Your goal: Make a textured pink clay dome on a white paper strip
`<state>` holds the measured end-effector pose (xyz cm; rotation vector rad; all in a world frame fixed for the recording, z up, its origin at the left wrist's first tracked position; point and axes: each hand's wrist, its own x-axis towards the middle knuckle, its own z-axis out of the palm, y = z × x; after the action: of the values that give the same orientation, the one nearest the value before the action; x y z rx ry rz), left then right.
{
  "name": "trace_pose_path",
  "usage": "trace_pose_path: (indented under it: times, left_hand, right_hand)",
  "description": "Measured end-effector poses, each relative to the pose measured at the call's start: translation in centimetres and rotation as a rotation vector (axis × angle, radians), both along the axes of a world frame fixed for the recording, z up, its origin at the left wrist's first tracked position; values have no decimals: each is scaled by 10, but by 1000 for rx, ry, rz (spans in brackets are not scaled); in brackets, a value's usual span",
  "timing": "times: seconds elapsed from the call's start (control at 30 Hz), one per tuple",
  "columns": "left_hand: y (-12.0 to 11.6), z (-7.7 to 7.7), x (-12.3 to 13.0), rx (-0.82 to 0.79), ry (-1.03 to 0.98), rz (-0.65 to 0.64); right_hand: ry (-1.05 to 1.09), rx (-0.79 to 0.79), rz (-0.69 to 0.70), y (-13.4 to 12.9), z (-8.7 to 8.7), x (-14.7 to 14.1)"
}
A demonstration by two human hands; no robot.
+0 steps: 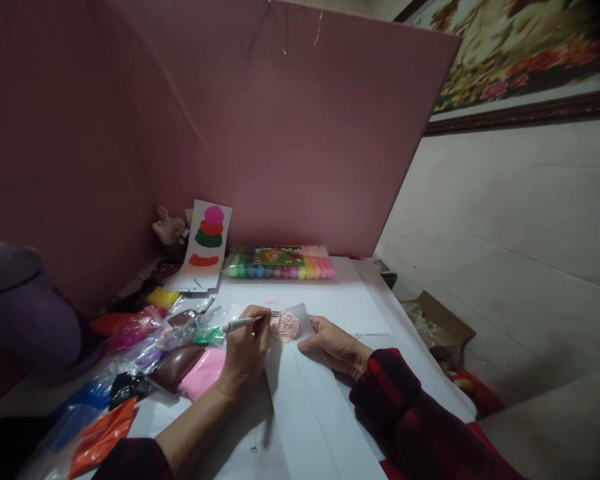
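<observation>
A long white paper strip lies at a slant over the white table sheet, with a thin wavy pencil line down it. Near its top is a round, textured pale pink patch. My left hand is closed around a slim light-coloured tool, whose tip reaches the upper left edge of the pink patch. On the other side, my right hand grips the strip's right edge, thumb on top and fingers partly hidden beneath.
Bags of coloured clay crowd the left side. A pack of coloured sticks lies at the back, beside a card with coloured shapes. A purple container stands far left; a cardboard box sits right of the table.
</observation>
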<state>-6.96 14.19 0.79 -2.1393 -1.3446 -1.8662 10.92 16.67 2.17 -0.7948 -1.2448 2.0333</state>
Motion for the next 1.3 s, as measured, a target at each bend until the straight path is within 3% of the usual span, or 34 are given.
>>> trace_pose_path:
  times: [1.3]
  left_hand:
    - [-3, 2, 1, -38, -15, -94]
  right_hand:
    - [-25, 5, 22, -2, 3, 1]
